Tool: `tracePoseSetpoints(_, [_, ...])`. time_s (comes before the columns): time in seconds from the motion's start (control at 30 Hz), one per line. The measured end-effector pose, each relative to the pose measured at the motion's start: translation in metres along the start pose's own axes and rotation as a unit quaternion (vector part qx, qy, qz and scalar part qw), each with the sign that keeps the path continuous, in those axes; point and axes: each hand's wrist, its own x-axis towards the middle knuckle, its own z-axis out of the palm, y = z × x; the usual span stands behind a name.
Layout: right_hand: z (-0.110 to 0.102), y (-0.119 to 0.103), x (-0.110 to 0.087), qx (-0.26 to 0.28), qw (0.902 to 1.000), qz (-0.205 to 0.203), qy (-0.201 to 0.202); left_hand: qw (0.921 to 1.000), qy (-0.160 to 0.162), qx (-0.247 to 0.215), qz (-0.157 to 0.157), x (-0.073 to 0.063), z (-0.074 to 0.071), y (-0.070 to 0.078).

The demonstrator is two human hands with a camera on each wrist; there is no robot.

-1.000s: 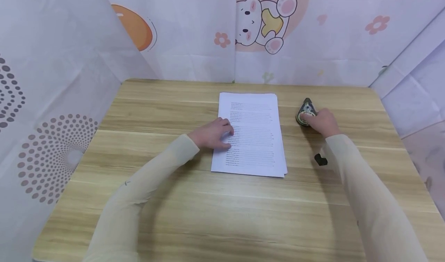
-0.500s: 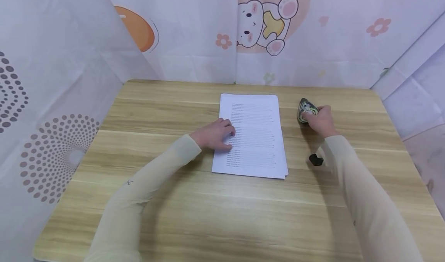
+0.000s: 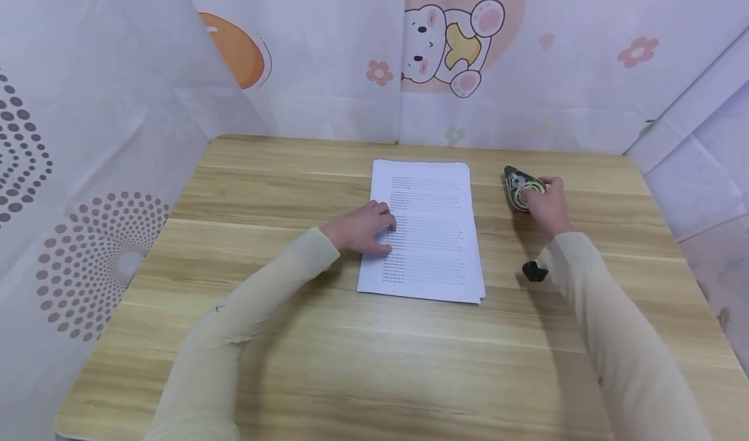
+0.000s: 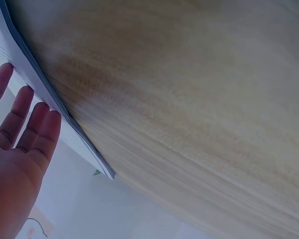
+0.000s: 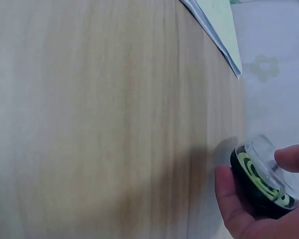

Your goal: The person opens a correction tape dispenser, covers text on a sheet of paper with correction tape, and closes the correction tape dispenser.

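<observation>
Head view: the printed lines on the paper stack (image 3: 435, 246) are too small to read, and the left hand (image 3: 364, 227) covers part of its left side. That hand lies with fingers apart and relaxed on the sheets; the left wrist view shows four fingers, the thumb out of sight. A small black piece (image 3: 535, 271) beside the right sleeve (image 3: 608, 317) is hard to make out. The right hand (image 3: 549, 205) grips a teardrop-shaped tape dispenser (image 3: 516, 184) between thumb and fingers, hiding part of it, and is cut off in the right wrist view. The dispenser is toward the far edge of the surface (image 3: 374, 369), between the stack and the far right corner; whether it touches the surface I cannot tell. Under its clear cover (image 5: 261, 149) sit green rings (image 5: 254, 174). One second ago its narrow end pointed straight at the far edge; now it slants left. The left hand and stack match the earlier frame.
</observation>
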Motion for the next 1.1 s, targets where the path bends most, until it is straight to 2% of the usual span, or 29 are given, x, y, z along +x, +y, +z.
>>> tracePoseSetpoints(0.3, [-0.002, -0.001, -0.006, 0.020, 0.9995, -0.022, 0.012, 0.9999, 0.013, -0.004, 0.009, -0.002, 0.003, -0.001])
tracePoseSetpoints(0.53, [0.000, -0.003, -0.011, 0.011, 0.9985, -0.053, 0.012, 0.9993, 0.030, -0.022, 0.006, -0.005, -0.004, 0.000])
tracePoseSetpoints(0.8, [0.004, -0.012, -0.021, -0.006, 0.9969, -0.075, -0.023, 0.9969, 0.060, -0.050, -0.004, -0.008, -0.015, -0.001])
tracePoseSetpoints(1.1, [0.014, -0.020, -0.030, -0.050, 0.9939, -0.074, -0.065, 0.9919, 0.094, -0.085, -0.003, -0.010, -0.020, -0.007])
